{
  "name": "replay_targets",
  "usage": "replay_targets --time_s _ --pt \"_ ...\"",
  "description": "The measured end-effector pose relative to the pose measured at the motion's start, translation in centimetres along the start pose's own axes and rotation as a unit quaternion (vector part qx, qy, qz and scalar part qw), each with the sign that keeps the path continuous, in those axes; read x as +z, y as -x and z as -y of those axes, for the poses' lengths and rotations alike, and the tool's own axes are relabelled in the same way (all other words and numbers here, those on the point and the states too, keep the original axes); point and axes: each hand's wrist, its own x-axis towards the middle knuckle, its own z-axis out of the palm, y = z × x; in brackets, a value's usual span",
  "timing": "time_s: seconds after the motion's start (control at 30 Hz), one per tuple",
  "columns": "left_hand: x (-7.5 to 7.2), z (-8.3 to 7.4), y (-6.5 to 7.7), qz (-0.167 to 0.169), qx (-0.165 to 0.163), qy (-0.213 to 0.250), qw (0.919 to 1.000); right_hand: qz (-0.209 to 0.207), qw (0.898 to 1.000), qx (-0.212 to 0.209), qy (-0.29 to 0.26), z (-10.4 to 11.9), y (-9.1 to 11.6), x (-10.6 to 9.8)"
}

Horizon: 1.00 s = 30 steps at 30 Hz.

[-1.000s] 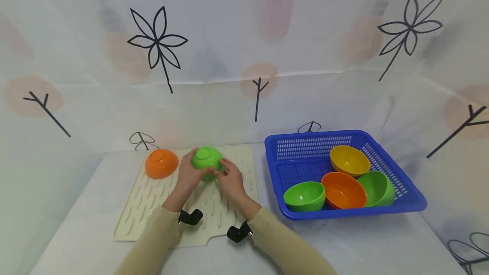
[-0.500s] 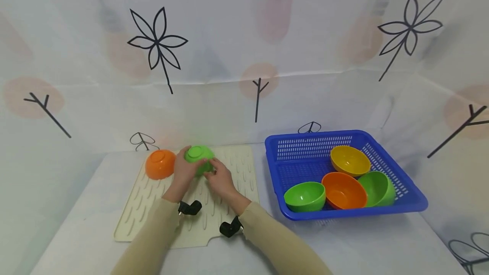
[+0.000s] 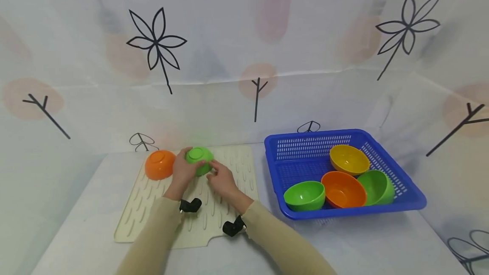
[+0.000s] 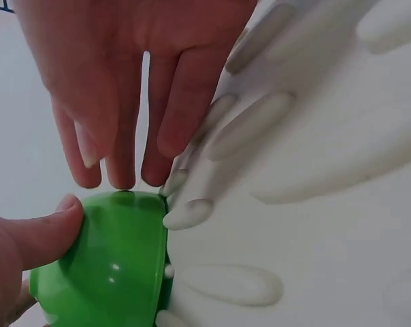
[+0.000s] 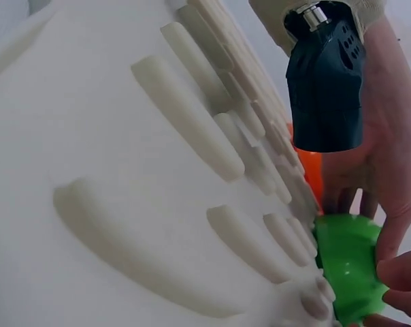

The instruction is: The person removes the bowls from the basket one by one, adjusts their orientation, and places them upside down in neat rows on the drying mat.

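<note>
A green bowl (image 3: 199, 156) stands upside down on the cream ridged drying mat (image 3: 229, 160), its rim down at the ridges. My left hand (image 3: 184, 172) grips it from the left; in the left wrist view the thumb of that left hand (image 4: 22, 248) presses the bowl's side (image 4: 117, 266). My right hand (image 3: 223, 180) is at the bowl's right side. Its fingers (image 4: 127, 143) are nearly straight, their tips right at the bowl. An upturned orange bowl (image 3: 158, 164) sits on the mat, just left of my left hand.
A blue basket (image 3: 275, 173) on the right holds a green bowl (image 3: 304, 197), an orange bowl (image 3: 344, 190), a yellow bowl (image 3: 349, 160) and another green bowl (image 3: 378, 188), all opening upward or tilted. A patterned cloth (image 3: 214, 109) hangs behind the table.
Both hands have moved slightly left with the green bowl, bringing it closer to the orange bowl. During the last half second they have hardly moved.
</note>
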Motion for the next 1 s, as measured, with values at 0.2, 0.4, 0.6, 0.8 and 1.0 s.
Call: replay_targets --time_s 0.2,0.4,0.6,0.8,1.0 --pt "-0.1 -0.1 0.1 0.007 0.002 -0.014 0.9999 -0.009 0.999 0.013 -0.034 0.5 0.7 -0.9" --pt "-0.1 0.0 0.0 0.005 0.0 -0.001 1.0 -0.027 0.998 0.008 -0.058 2.0 1.7 -1.7" --pt "-0.1 0.0 0.1 0.0 0.0 0.01 0.9999 -0.03 0.996 -0.013 -0.084 3.9 3.4 -2.8" --pt "0.0 -0.2 0.1 -0.003 -0.011 0.004 0.9999 -0.03 0.996 -0.042 -0.077 6.0 5.5 -4.8" --pt "0.0 -0.2 0.3 0.002 -0.013 0.003 0.9999 -0.034 0.997 -0.059 -0.049 7.0 6.7 -7.5"
